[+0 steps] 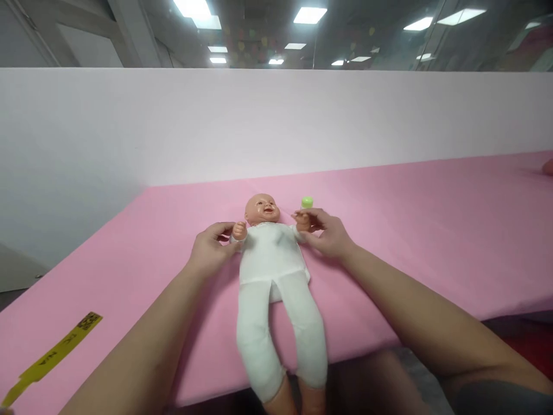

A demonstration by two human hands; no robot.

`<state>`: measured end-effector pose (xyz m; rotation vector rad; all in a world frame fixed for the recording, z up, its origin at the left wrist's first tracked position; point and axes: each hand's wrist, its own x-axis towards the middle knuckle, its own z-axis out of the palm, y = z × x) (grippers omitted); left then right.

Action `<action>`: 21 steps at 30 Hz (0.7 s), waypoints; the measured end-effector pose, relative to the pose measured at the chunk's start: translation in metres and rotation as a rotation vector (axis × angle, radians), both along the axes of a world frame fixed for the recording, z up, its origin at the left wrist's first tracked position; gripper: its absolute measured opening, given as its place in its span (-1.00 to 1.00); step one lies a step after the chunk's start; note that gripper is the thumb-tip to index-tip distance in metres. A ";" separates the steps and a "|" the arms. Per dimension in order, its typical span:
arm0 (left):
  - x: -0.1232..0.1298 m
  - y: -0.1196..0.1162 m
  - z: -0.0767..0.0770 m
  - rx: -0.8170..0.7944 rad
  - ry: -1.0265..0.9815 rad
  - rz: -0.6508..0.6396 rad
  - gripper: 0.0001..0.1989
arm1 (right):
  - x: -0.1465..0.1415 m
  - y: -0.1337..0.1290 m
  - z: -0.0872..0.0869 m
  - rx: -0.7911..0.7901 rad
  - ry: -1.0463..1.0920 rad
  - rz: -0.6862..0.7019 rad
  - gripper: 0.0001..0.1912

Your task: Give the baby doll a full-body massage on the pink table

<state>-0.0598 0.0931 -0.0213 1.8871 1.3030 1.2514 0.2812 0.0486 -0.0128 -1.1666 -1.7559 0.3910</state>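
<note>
A baby doll (272, 253) in a white top and white trousers lies on its back, head toward the far side and bare feet at the near edge. My left hand (211, 249) grips the doll's forearm on the left, thumb and fingers at its white cuff. On the other side, my right hand (329, 231) is closed round the doll's other wrist, with part of the doll's hand showing between my fingers. Both doll arms are bent up beside its chest. Just behind my right hand stands something with a light green cap (307, 202); its lower part is mostly hidden.
A pink cloth (410, 230) covers the table. The doll's feet hang at its front edge. A yellow strip with a printed code (56, 354) lies at the near left. Beyond the table rises a white partition (276, 124). A reddish object (548, 168) is cut off at far right.
</note>
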 end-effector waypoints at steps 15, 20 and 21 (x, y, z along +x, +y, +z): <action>0.015 -0.019 0.015 0.201 0.824 -0.152 -0.60 | -0.017 0.007 -0.013 0.256 -0.498 0.358 -0.64; 0.005 -0.003 -0.003 0.067 0.420 -0.061 -0.65 | -0.014 0.016 -0.025 0.125 -0.339 0.106 -0.48; 0.002 0.003 -0.008 0.020 0.329 -0.028 -0.64 | -0.012 0.021 -0.029 0.102 -0.249 0.033 -0.40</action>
